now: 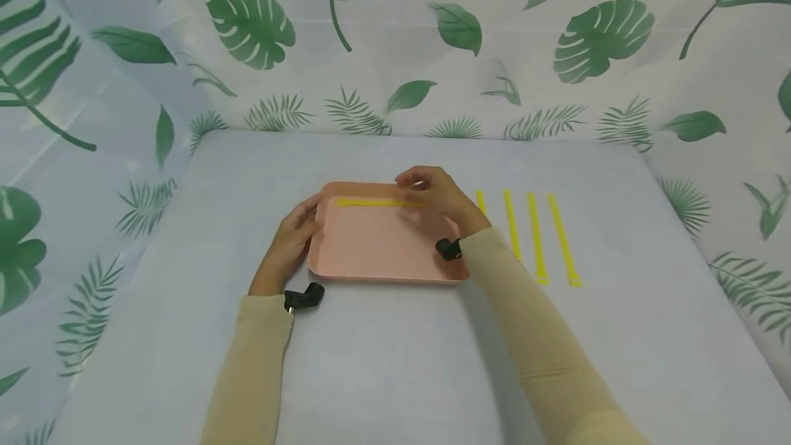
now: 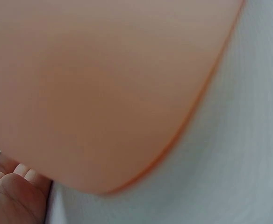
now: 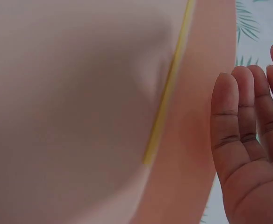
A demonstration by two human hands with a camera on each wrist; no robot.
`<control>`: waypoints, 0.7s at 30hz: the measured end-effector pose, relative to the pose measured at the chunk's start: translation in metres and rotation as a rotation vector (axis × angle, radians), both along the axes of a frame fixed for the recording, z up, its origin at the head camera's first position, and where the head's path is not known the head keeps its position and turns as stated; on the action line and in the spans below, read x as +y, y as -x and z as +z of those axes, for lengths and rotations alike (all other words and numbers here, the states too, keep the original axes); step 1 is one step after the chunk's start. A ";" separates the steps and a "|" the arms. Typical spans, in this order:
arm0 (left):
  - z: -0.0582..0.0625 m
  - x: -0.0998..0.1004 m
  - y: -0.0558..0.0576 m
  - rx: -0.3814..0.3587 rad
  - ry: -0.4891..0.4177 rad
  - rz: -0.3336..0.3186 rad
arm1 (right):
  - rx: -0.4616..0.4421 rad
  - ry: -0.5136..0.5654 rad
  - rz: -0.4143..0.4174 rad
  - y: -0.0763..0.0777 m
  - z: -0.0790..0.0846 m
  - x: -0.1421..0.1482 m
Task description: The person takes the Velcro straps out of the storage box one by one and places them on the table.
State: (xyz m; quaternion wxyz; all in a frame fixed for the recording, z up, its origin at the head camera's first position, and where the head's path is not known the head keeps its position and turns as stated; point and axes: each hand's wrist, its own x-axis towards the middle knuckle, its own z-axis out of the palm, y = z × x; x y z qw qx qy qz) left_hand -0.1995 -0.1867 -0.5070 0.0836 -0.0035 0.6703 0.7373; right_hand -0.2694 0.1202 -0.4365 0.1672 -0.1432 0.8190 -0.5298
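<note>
A pink rectangular tray (image 1: 377,246) lies on the table. My left hand (image 1: 293,239) grips its left side, thumb by the rim; the left wrist view shows some of those fingers at the edge of the tray (image 2: 104,116). Along the tray's back side, inside it, runs a flat yellow strap (image 1: 373,202). Over the back right corner hovers my right hand (image 1: 439,194), its fingers loosely bent and nothing in them. The right wrist view has that hand (image 3: 253,149) beside the tray wall, apart from the yellow strap (image 3: 163,107). The strap's right end is hidden in the head view.
Right of the tray, several more yellow straps (image 1: 536,239) lie side by side on the white table (image 1: 371,362), with notched wider ends toward me. My right forearm partly covers some of them. A leaf-printed cloth (image 1: 383,40) hangs behind and at both sides.
</note>
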 end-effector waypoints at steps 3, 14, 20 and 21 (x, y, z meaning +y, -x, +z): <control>0.000 0.001 0.000 -0.003 -0.004 0.002 | -0.049 0.000 -0.031 0.000 -0.005 -0.004; 0.000 -0.001 0.000 0.003 -0.003 -0.003 | -0.117 -0.103 -0.087 0.000 -0.021 -0.010; -0.001 -0.002 0.001 0.010 0.001 -0.005 | -0.085 -0.117 -0.086 -0.002 -0.025 -0.014; -0.001 -0.001 0.001 0.011 -0.001 -0.004 | -0.069 -0.126 -0.080 -0.002 -0.025 -0.015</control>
